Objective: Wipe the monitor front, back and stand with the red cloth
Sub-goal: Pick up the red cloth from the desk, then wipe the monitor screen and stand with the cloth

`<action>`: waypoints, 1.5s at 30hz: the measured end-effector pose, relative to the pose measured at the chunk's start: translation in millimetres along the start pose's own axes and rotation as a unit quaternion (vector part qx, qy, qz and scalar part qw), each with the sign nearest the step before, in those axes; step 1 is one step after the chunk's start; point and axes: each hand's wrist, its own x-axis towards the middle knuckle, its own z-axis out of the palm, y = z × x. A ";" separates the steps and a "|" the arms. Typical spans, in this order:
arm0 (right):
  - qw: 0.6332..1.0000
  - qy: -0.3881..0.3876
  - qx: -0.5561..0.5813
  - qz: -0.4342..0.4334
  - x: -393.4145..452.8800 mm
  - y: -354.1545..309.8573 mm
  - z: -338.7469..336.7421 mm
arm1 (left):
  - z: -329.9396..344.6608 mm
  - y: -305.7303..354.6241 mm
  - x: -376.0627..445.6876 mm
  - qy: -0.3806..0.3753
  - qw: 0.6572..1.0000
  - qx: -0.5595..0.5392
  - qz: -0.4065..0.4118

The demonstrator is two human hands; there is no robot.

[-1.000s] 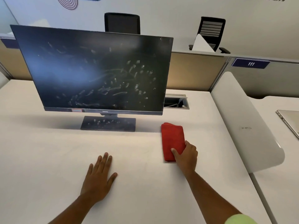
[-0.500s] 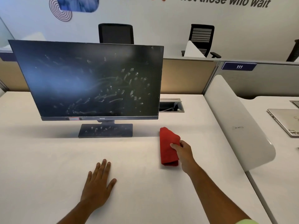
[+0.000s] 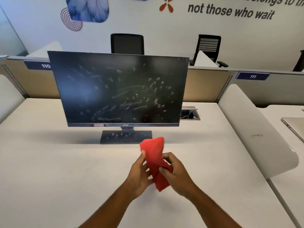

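- A person's two bare forearms reach forward over a white desk (image 3: 49,170), seen from a camera on the person's head.
- Both hands hold a red cloth (image 3: 155,159) lifted off the desk, in front of the monitor's stand.
- The left hand (image 3: 139,175) grips the cloth's left edge, thumb up along the fabric and fingers curled behind it.
- The right hand (image 3: 176,173) pinches the cloth's right side, thumb on the front and fingers wrapped round the fold.
- The cloth stands upright between the hands: its top flares above the fingers and its lower end hangs below them.
- The monitor (image 3: 121,89) stands upright on the desk beyond the hands, facing the person. Its dark screen is off and covered with pale smudges and streaks, thickest at centre and right.
- The stand (image 3: 125,137), a flat dark base under the screen, carries pale smudges too. The cloth's top overlaps its right corner in view.
- A cable hatch (image 3: 190,114) sits in the desk just right of the monitor.
- A white curved divider (image 3: 256,134) borders the desk on the right, with a laptop (image 3: 294,127) beyond it.
- Two black chairs (image 3: 127,44) stand behind the partition.
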 end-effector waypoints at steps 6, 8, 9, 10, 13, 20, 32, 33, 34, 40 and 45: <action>0.997 -0.034 0.006 0.069 -10.5 -18.7 55.2 | -28.4 6.3 -20.5 -0.010 1.000 -0.019 0.010; 0.995 -0.023 -0.021 0.093 -6.2 -29.6 67.6 | -38.2 5.1 -19.5 0.009 0.999 0.040 0.034; 0.994 -0.003 -0.021 0.109 -2.4 -33.2 72.7 | -41.2 4.8 -20.0 0.008 0.997 0.064 0.048; 0.993 0.018 -0.011 0.120 1.2 -35.3 75.8 | -43.1 4.4 -20.6 0.004 0.995 0.077 0.059; 0.992 0.042 0.017 0.119 11.7 -33.7 79.6 | -49.1 7.7 -24.0 0.001 0.995 0.070 0.069; 0.992 0.110 0.007 0.056 23.9 -37.8 73.9 | -67.1 23.6 -29.9 -0.059 0.996 0.015 0.068; 0.977 0.188 -0.104 0.013 37.0 -29.0 76.0 | -52.3 35.3 -27.5 -0.110 0.992 -0.058 0.022; 0.980 0.177 -0.078 0.036 38.0 -27.3 74.8 | -51.0 35.8 -26.7 -0.112 0.992 -0.057 0.024; 0.986 0.149 -0.035 0.068 38.6 -27.3 72.8 | -49.6 36.7 -26.2 -0.112 0.992 -0.053 0.028; 0.989 0.026 0.081 0.122 36.5 -19.8 58.9 | -47.9 49.8 -17.9 -0.065 0.992 0.044 0.100; 0.987 0.000 0.106 0.121 30.3 -24.1 51.9 | -52.9 67.1 -12.0 0.004 0.988 0.111 0.110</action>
